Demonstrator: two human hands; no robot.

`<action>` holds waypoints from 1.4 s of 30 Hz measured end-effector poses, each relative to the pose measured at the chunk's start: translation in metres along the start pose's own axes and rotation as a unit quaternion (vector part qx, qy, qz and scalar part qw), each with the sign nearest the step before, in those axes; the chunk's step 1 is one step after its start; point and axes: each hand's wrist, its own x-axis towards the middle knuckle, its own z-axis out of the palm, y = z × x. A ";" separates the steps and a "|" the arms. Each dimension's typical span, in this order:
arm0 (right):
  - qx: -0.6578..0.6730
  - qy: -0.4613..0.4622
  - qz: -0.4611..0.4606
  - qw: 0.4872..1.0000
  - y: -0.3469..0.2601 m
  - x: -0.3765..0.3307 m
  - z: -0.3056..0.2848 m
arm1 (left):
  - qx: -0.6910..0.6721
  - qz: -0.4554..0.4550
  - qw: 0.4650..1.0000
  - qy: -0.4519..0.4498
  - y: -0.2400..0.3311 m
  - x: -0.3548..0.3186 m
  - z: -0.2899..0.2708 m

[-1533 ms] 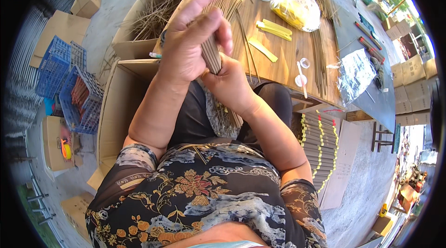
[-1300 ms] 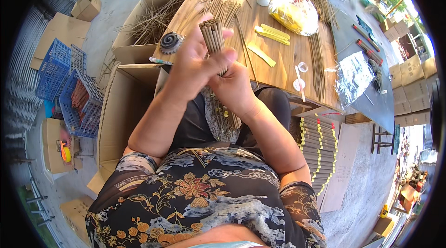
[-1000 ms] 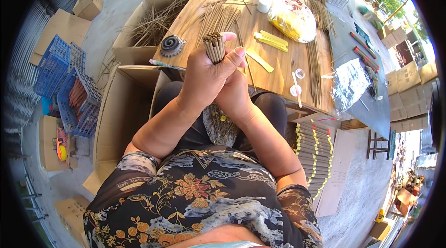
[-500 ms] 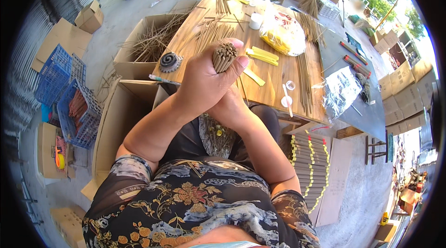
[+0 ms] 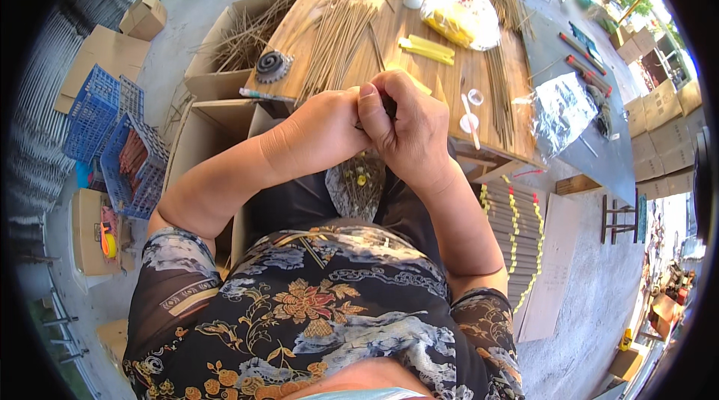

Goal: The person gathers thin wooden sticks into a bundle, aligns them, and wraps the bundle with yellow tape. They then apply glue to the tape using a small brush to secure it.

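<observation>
My left hand [image 5: 328,124] and my right hand [image 5: 412,126] are pressed together in front of me at the table's near edge, both closed. Between them is a bundle of thin brown sticks [image 5: 389,106]; only a dark bit shows, and the fingers hide the rest. Just beyond, loose brown sticks [image 5: 337,40] lie on the wooden table [image 5: 299,14]. Yellow strips [image 5: 427,49] sit past my right hand, below a clear plastic bag [image 5: 460,16] with yellow contents. A black coiled disc [image 5: 272,67] rests at the table's left corner.
An open cardboard box [image 5: 213,119] stands at my left, with a stick-filled box [image 5: 217,85] behind it. Blue baskets [image 5: 120,145] are farther left. To the right are a grey table [image 5: 580,156] holding crumpled plastic [image 5: 562,111], and banded brown rods [image 5: 517,231] below.
Both hands have come lower and nearer to me. My right hand has turned over to the top of the grip, and the bundle's stick ends, plain before, are now mostly covered.
</observation>
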 end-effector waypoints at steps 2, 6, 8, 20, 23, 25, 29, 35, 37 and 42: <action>0.004 -0.008 0.028 1.000 0.000 -0.011 0.001 | -0.063 0.010 0.998 -0.025 -0.003 -0.005 0.006; 0.018 -0.030 0.123 0.992 -0.005 -0.025 0.001 | -0.168 -0.050 0.980 -0.096 -0.005 -0.013 0.009; 0.037 -0.056 0.154 0.986 -0.005 -0.029 0.000 | -0.216 -0.137 0.952 -0.170 0.000 -0.014 0.004; 0.158 -0.119 0.296 0.934 0.002 -0.037 0.015 | -0.601 -0.274 0.728 -0.184 -0.026 -0.033 0.006; 0.186 -0.147 0.329 0.914 0.002 -0.037 0.017 | -0.596 -0.284 0.729 -0.180 -0.027 -0.035 0.008; 0.236 -0.162 0.329 0.900 0.005 -0.036 0.018 | -0.582 -0.299 0.738 -0.166 -0.028 -0.036 0.008; 0.424 -0.199 0.327 0.821 0.012 -0.033 0.013 | -0.569 -0.271 0.759 -0.163 -0.041 -0.041 0.005; 0.459 -0.236 0.285 0.808 0.022 -0.038 0.018 | -0.623 -0.281 0.709 -0.177 -0.047 -0.046 0.007; 0.458 -0.248 0.294 0.801 0.023 -0.037 0.017 | -0.638 -0.290 0.694 -0.165 -0.046 -0.047 0.009; 0.458 -0.262 0.292 0.798 0.028 -0.033 0.018 | -0.650 -0.289 0.675 -0.196 -0.055 -0.043 0.007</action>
